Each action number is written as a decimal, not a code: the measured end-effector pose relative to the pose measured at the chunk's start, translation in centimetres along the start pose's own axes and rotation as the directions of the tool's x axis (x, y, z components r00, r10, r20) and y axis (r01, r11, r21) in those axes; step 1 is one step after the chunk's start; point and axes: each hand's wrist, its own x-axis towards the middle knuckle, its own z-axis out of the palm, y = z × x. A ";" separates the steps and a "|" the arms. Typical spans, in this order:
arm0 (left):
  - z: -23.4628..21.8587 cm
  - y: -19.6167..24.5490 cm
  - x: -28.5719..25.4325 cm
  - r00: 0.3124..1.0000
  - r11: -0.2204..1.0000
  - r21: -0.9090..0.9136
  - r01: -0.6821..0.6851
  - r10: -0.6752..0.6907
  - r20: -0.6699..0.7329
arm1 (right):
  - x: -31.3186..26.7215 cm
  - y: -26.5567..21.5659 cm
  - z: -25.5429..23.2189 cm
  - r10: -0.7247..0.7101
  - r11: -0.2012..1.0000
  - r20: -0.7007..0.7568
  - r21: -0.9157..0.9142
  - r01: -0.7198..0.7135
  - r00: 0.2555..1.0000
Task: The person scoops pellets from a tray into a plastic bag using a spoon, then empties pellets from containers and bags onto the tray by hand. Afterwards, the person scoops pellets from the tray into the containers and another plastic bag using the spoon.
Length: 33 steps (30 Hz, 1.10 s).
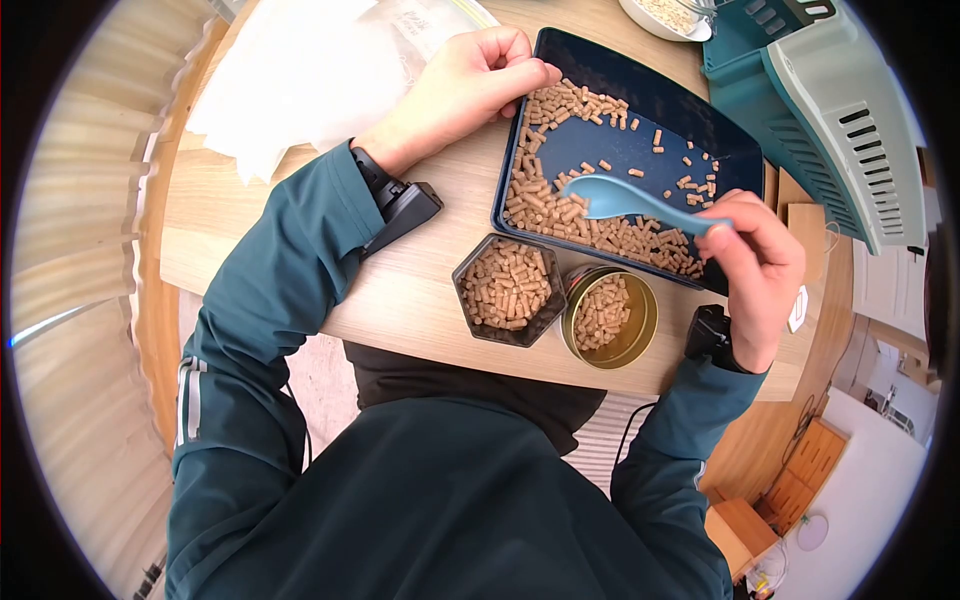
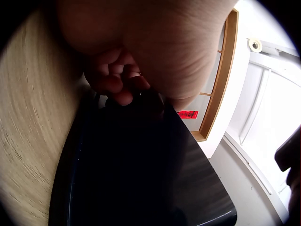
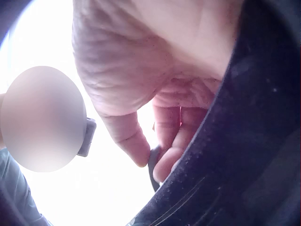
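Note:
The left hand (image 1: 465,88) grips the left rim of a dark blue tray (image 1: 625,142), thumb over the edge; in the left wrist view its fingers (image 2: 123,96) curl against the tray's outer wall. Between thumb and fingers, the right hand (image 1: 760,270) pinches the handle of a blue spoon (image 1: 625,199); the bowl lies over wood pellets (image 1: 540,208) heaped along the tray's near and left sides. In the right wrist view the thumb and fingers (image 3: 136,149) close on the handle, partly behind a dark wall.
On the near table edge stand a hexagonal container (image 1: 507,291) of pellets and a round gold tin (image 1: 640,335) partly filled with pellets. Plastic bags (image 1: 280,70) lie at the back left. A white bowl (image 1: 672,18) and a teal and grey carrier (image 1: 840,130) are at the back right.

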 end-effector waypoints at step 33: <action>-0.3 -0.4 0.1 1.000 1.000 -0.019 -0.014 0.015 0.025 | 0.4 0.0 0.1 0.270 0.867 -0.261 0.484 -0.116 0.927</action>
